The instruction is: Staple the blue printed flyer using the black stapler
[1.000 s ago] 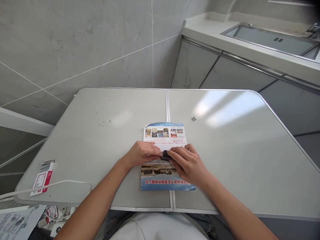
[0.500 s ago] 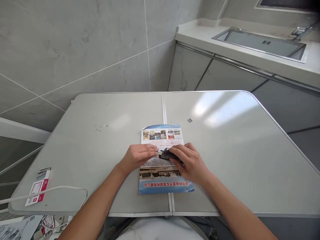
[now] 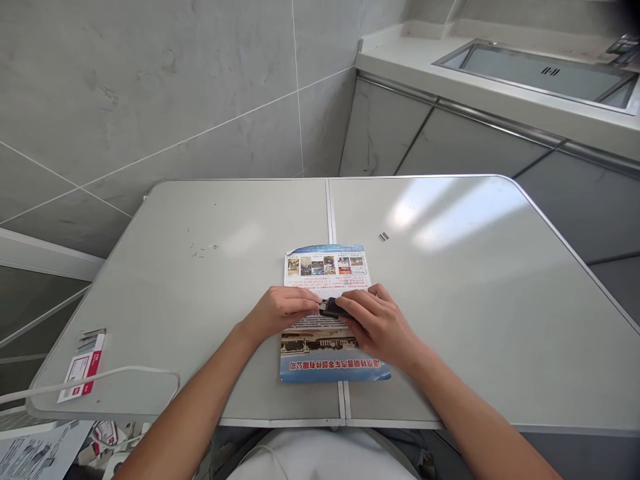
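Observation:
A booklet (image 3: pixel 325 365) with a blue and white printed cover lies on the folding table, its print upside down to me. My right hand (image 3: pixel 377 323) is wrapped round a black stapler (image 3: pixel 333 308) over the booklet's middle. The stapler's nose points left, and much of its body is hidden under my fingers. My left hand (image 3: pixel 285 310) lies across the booklet's left side, fingers stretched out and side by side. Its fingertips meet the stapler's nose, where a small silvery part shows.
Two short staple strips (image 3: pixel 384 236) lie beyond the booklet. Loose staples (image 3: pixel 204 252) are scattered at the left. A red and white box (image 3: pixel 83 370) sits at the left corner, near a white cable (image 3: pixel 120 371). Behind stands a counter with a sink (image 3: pixel 540 73).
The stapler's top looks lower against its base, and the gap between them no longer shows. Both hands stay in nearly the same place; the view has shifted slightly.

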{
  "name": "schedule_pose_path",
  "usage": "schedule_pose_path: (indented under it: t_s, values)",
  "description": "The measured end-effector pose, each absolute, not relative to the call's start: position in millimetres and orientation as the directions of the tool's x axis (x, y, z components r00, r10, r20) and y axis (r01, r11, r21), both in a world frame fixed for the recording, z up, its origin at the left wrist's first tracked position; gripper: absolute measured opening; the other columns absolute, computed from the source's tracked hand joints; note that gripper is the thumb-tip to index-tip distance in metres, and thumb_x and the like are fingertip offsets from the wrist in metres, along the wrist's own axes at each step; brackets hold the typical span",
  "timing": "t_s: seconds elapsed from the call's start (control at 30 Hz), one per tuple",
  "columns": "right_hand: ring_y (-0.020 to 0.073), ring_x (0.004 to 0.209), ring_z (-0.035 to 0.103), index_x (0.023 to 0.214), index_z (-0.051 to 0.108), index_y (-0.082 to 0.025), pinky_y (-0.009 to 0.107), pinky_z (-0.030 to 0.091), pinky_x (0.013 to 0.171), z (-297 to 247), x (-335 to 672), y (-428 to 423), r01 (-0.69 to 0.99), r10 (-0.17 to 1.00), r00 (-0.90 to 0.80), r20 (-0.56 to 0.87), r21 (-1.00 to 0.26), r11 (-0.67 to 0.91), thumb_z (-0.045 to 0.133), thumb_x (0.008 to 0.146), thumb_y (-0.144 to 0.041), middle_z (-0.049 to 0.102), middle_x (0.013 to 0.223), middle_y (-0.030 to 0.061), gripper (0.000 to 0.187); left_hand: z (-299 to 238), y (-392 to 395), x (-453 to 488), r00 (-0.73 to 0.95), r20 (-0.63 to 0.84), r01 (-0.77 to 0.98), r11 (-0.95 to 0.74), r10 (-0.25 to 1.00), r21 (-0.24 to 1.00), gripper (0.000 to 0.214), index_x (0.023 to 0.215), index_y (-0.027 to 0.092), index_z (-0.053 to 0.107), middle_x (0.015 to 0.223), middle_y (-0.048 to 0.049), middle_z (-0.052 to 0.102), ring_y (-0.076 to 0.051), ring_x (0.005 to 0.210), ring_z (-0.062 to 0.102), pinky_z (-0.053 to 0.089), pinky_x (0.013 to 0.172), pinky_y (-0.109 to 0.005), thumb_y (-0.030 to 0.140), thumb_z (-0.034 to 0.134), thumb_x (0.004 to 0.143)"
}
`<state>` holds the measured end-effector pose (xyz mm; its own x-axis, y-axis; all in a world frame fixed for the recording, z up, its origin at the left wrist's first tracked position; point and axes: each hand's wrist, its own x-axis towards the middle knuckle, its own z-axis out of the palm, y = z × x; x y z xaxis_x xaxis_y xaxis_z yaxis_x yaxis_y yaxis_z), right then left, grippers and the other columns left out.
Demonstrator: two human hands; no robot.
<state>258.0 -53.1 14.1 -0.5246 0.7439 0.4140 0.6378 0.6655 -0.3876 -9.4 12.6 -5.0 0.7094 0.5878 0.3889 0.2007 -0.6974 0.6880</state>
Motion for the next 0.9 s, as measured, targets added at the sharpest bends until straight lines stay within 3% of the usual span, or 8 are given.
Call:
schedule_pose_path:
  t_s: [0.33, 0.5, 0.73, 0.9]
  values:
    - [0.0199, 0.089, 0.064, 0.132, 0.053, -0.019, 0.037, 0.037, 0.079, 13.4, 257.6, -53.1, 0.623, 0.721, -0.550, 0.422, -0.368, 0.691, 0.050, 0.104, -0.009, 0.073, 0.109, 0.0098, 0.030, -9.0, 12.0, -5.5, 0.643, 0.428, 0.199, -0.678, 0.635, 0.707, 0.009, 0.102, 0.021, 0.080, 0.100, -0.0043, 0.084, -0.016, 0.092, 0.081, 0.066, 0.087, -0.026, 0.022, 0.073, 0.097]
    - [0.0202, 0.088, 0.065, 0.132, 0.054, -0.020, 0.038, 0.037, 0.079, 14.1, 258.3, -53.7, 0.625, 0.724, -0.556, 0.409, -0.368, 0.688, 0.049, 0.104, -0.010, 0.074, 0.109, 0.0096, 0.030, -8.6, 12.3, -5.8, 0.686, 0.433, 0.177, -0.712, 0.585, 0.680, 0.011, 0.105, 0.021, 0.080, 0.105, -0.0046, 0.084, -0.016, 0.094, 0.081, 0.065, 0.088, -0.026, 0.020, 0.072, 0.098]
    - [0.0192, 0.087, 0.065, 0.128, 0.057, -0.021, 0.037, 0.039, 0.080, 17.6, 268.0, -48.6, 0.608, 0.750, -0.504, 0.428, -0.441, 0.660, 0.055, 0.104, -0.014, 0.075, 0.107, 0.0074, 0.025, -0.9, 19.8, -23.9, 0.735, 0.421, 0.222, -0.775, 0.532, 0.592, 0.020, 0.116, 0.022, 0.079, 0.116, -0.0061, 0.082, -0.017, 0.102, 0.080, 0.064, 0.092, -0.028, 0.017, 0.068, 0.099]
    - [0.0195, 0.092, 0.068, 0.126, 0.059, -0.023, 0.037, 0.043, 0.082, 25.0, 277.4, -43.7, 0.536, 0.742, -0.492, 0.455, -0.513, 0.670, 0.058, 0.103, -0.015, 0.076, 0.109, 0.0070, 0.025, 8.0, 20.2, -28.4, 0.714, 0.423, 0.194, -0.738, 0.558, 0.646, 0.021, 0.113, 0.022, 0.078, 0.107, -0.0055, 0.083, -0.016, 0.098, 0.079, 0.064, 0.087, -0.026, 0.013, 0.062, 0.102]
